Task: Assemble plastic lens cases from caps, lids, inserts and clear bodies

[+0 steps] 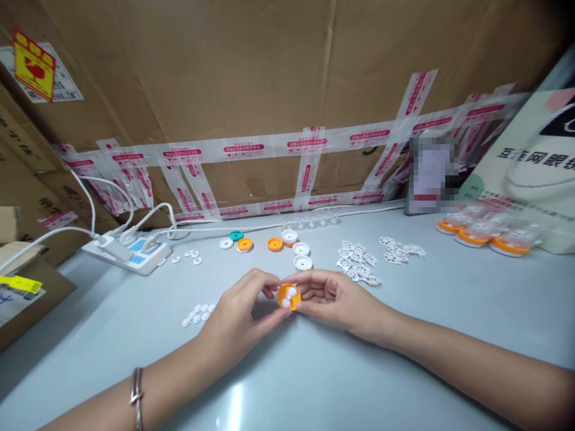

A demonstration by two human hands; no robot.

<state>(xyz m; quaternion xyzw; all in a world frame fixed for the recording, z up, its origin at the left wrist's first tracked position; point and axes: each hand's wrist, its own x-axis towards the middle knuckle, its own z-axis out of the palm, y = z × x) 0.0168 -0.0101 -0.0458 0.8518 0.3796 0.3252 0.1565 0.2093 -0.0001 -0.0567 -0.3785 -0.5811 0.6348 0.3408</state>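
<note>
Between my two hands, an orange round plastic cup-like piece (282,293) is tilted toward me, with small white round parts (291,293) inside it. My left hand (245,308) pinches its left side with thumb and fingers. On the opposite side, my right hand (336,299) grips the rim, fingers curled. Left of my left hand lie several small white discs (196,314). Beyond my hands are white round cups (303,263), orange ones (275,244) and a teal one (236,236). White spoked plastic pieces (357,261) lie in two piles past my right hand.
A white power strip (150,258) with plugged cables sits at the back left. Finished-looking orange pieces with clear tops (510,245) stand at the right before a paper bag (530,161). A clear plastic strip (317,220) lies near the large taped carton (251,78). A phone-like object (431,173) leans there.
</note>
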